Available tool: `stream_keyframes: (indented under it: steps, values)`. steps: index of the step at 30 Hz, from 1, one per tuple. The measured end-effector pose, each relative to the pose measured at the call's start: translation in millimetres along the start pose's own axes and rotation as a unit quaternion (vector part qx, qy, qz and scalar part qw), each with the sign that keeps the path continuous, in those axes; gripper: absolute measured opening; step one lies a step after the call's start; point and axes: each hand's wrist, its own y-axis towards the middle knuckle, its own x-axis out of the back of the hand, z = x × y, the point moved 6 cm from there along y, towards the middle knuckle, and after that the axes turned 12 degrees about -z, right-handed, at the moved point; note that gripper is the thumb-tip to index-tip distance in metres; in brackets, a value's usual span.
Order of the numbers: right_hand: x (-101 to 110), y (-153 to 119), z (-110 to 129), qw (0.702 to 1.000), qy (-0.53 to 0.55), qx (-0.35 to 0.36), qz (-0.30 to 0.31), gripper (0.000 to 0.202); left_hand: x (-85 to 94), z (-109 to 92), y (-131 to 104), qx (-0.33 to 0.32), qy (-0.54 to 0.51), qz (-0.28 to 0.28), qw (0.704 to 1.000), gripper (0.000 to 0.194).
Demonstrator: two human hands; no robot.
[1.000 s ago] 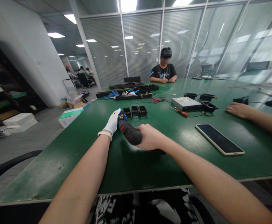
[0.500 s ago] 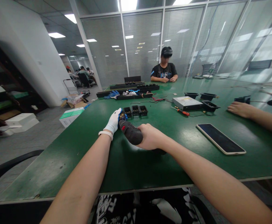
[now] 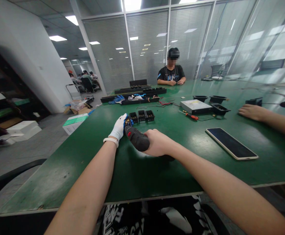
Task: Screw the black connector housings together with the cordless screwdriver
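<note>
My right hand (image 3: 157,142) is wrapped round a black cordless drill (image 3: 138,139) with a red switch, its front end pointing away toward my left hand. In a white and blue work glove, my left hand (image 3: 120,126) is closed on a small part (image 3: 127,121) with brass-coloured bits, at the drill's tip. The drill body and glove hide most of that part, and whether the bit touches it I cannot tell. Just beyond my hands, three small black bins (image 3: 142,116) stand side by side with little brass-coloured pieces inside.
On the green table (image 3: 103,189) lie a phone (image 3: 232,143), a red-handled screwdriver (image 3: 191,116), a silver metal box (image 3: 195,106) and more black bins (image 3: 219,109). Another person's hand (image 3: 252,112) rests at the right. Long black strips (image 3: 137,98) and a blue glove (image 3: 117,99) lie farther back.
Both hands and the drill hold nearly the same place. The view has shifted very slightly; nothing was taken up or let go.
</note>
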Motion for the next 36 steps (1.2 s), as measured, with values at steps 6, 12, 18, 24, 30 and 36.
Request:
stream_keyframes:
  steps: [6, 12, 18, 24, 30, 36]
  values:
    - [0.1, -0.1, -1.0, 1.0, 0.0, -0.002, 0.0, 0.02, -1.2, -1.0, -2.3, 0.002, 0.003, -0.001, 1.0, 0.034]
    - [-1.4, -0.1, -1.6, 1.0, 0.005, 0.008, -0.003, 0.02, -0.9, -0.8, -3.5, 0.023, -0.001, -0.004, 1.0, 0.032]
    - [-0.2, 0.1, -0.8, 1.0, 0.002, 0.006, 0.002, 0.019, -1.3, 0.8, 0.0, 0.012, -0.005, -0.01, 1.0, 0.031]
    - [1.9, -0.4, 1.8, 1.0, -0.005, 0.004, 0.003, 0.018, -1.0, 0.3, -1.5, 0.02, -0.009, -0.004, 1.0, 0.031]
    - [1.3, -0.5, 2.2, 1.0, -0.01, 0.0, 0.007, 0.019, -1.9, -1.2, -5.6, 0.031, -0.014, -0.003, 0.999, 0.027]
    - [0.7, -0.5, 1.2, 1.0, -0.001, 0.007, 0.004, 0.018, -3.2, -2.0, -7.3, 0.037, -0.029, -0.015, 0.999, 0.026]
